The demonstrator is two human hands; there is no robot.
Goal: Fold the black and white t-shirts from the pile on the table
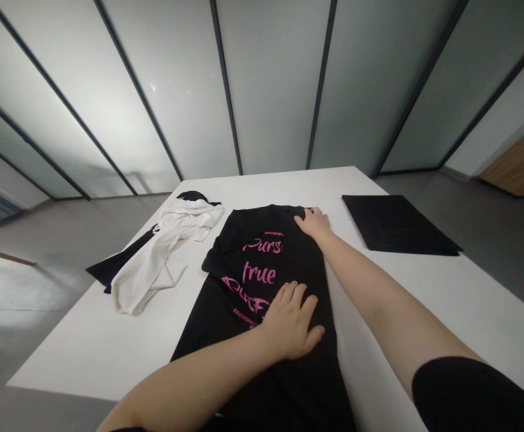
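Currently, a black shirt [298,258] is lying lengthwise down the middle of a white counter [73,348], its lower part running toward the near edge and a sleeve side spreading out on the left. Pink lettering [259,273] is showing across its front, with "true" reading clearly and the lines above it being cut off at the right. The left hand [291,321] is resting palm down on the shirt, open, its fingers spreading apart and its thumb pointing right, just beside the lower lettering. The right hand [315,223] is touching the shirt's far right corner, its thumb reaching left over the cloth; whether its fingers are pinching the fabric I cannot tell. On the left of the counter, a white garment [154,258] is lying crumpled over a dark garment [122,261], and a dark item with a yellow mark [192,195] is poking out at its far end. On the right, a flat black piece [397,225] is lying apart from the shirt. Beyond the counter's far edge, frosted panels [271,84] with dark frames are standing, and a grey floor [491,222] is showing around it.
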